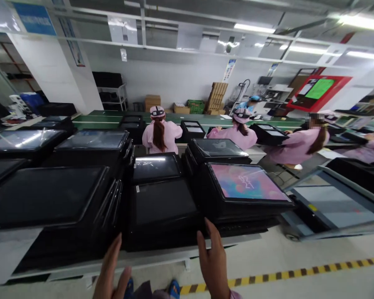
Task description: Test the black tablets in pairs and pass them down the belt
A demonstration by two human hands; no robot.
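Note:
My left hand (110,270) is raised low in the head view, fingers stretched and thumb apart, holding nothing. Opposite it, my right hand (214,259) is also open, its fingertips close to the front right corner of a black tray (165,230); whether they touch it cannot be told. In that tray lie a larger dark screen panel (166,201) and a smaller one (156,167) behind it. Right of them, a stack of black trays (239,214) carries a panel with a lit pink and blue picture (249,181). At left sits a big dark panel (46,195).
Several co-workers in pink, one (162,135) among them, sit along a green conveyor (102,118). A grey cart (333,203) stands at right. Yellow-black floor tape (283,275) runs along the right foreground. More panels (93,140) are stacked at the back left.

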